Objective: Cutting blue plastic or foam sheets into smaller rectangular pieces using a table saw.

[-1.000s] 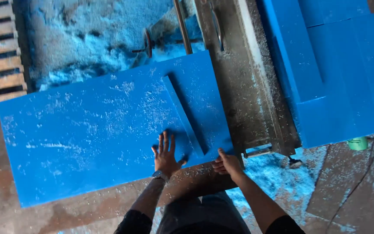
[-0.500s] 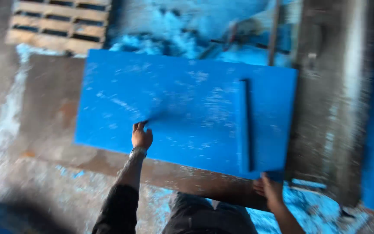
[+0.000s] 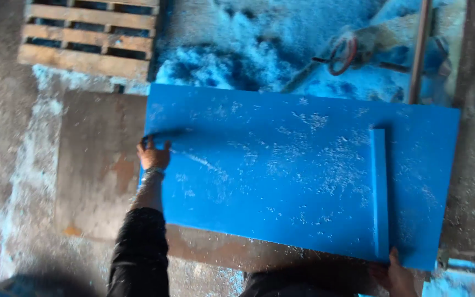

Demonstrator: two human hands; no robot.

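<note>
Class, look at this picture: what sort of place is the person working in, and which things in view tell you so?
Probably a workshop where plastic sheet is cut. A big blue board dusted with pale shavings lies on a worn metal table, heaps of blue swarf lie beyond it, and a wooden pallet sits on the floor.

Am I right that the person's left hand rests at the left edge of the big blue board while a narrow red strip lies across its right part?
Not quite. In the head view the narrow strip is blue, like the blue board, not red. The rest holds: the left hand rests at the board's left edge, and the strip lies across its right part.
</note>
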